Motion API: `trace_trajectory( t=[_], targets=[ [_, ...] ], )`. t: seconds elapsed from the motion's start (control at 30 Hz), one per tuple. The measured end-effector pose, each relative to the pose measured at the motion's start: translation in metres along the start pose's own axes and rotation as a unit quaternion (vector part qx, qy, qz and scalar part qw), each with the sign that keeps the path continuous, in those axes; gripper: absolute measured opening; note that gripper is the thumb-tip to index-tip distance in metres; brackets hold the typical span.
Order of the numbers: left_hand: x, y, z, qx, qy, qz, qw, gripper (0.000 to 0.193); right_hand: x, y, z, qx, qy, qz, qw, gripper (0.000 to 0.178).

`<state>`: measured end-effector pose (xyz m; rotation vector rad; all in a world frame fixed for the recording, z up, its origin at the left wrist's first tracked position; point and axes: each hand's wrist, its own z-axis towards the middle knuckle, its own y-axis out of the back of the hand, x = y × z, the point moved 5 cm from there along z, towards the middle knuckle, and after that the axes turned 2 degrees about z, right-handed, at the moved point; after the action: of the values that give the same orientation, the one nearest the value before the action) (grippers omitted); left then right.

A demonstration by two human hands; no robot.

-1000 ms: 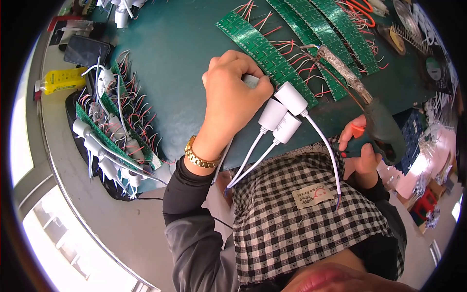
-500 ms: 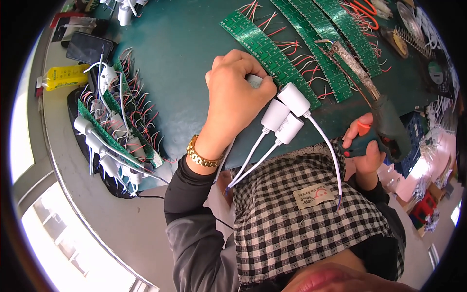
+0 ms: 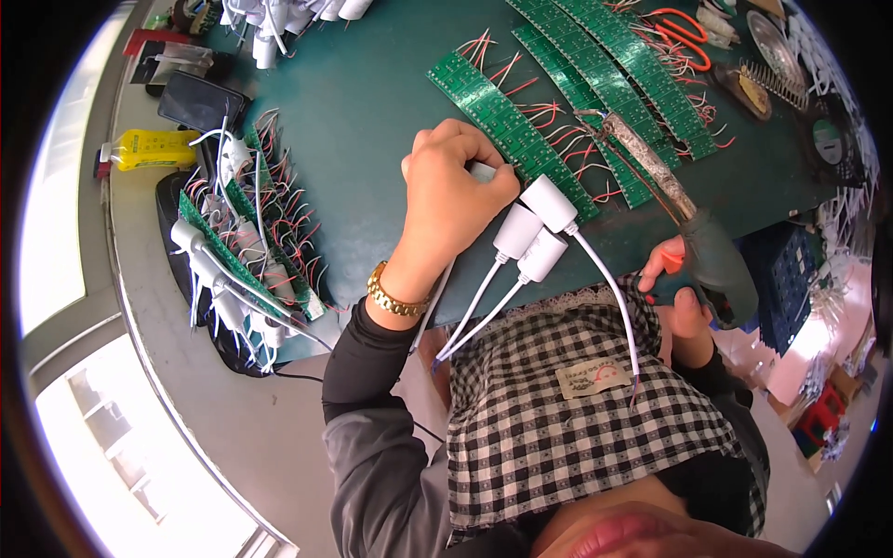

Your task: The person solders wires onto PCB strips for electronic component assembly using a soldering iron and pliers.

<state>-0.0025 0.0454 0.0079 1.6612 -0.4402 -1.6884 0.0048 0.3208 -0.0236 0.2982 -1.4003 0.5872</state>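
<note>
My left hand (image 3: 453,191) is closed over the green mat, its thumb and fingers pinching a pale piece (image 3: 483,172) mostly hidden in the grip. A white cable passes under that wrist. Just right of the hand lie three white cylindrical housings (image 3: 549,203) with white cables hanging toward my lap. My right hand (image 3: 677,284), lower right, wraps the dark handle of a soldering gun (image 3: 712,256) with a red trigger. Its worn metal barrel points up and left, the tip over the green circuit board strips (image 3: 521,130), which have red and white wires along their edges.
At left, wired boards with white housings (image 3: 237,251) fill a black tray. Behind them are a yellow bottle (image 3: 153,149) and a dark phone-like slab (image 3: 202,100). More white housings (image 3: 270,23) lie at the back. Orange-handled scissors (image 3: 684,37) and a brush (image 3: 777,84) sit back right.
The whole view has shifted slightly. The soldering gun and my right hand have come a little left and nearer. My left hand keeps its grip in about the same place.
</note>
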Motion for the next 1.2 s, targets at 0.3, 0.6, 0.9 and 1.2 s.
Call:
trace_trajectory(
  t=[0.3,0.6,0.9,1.2],
  targets=[
    [-0.001,-0.003,0.002,-0.015,-0.04,0.031,0.999,0.007,0.003,0.002,0.007,-0.004,0.051,0.033,0.998,0.048],
    [0.002,0.007,0.006,-0.028,-0.075,0.098,0.992,0.009,-0.007,-0.007,0.006,-0.055,0.086,0.028,0.994,0.046],
    [0.055,0.058,0.168,-0.171,0.016,0.221,0.96,0.05,-0.018,-0.001,-0.001,-0.095,0.113,0.012,0.989,0.044],
    [0.089,0.057,0.154,-0.092,0.11,-0.044,0.989,0.023,-0.017,0.002,-0.001,-0.098,0.123,0.013,0.987,0.044]
  ],
)
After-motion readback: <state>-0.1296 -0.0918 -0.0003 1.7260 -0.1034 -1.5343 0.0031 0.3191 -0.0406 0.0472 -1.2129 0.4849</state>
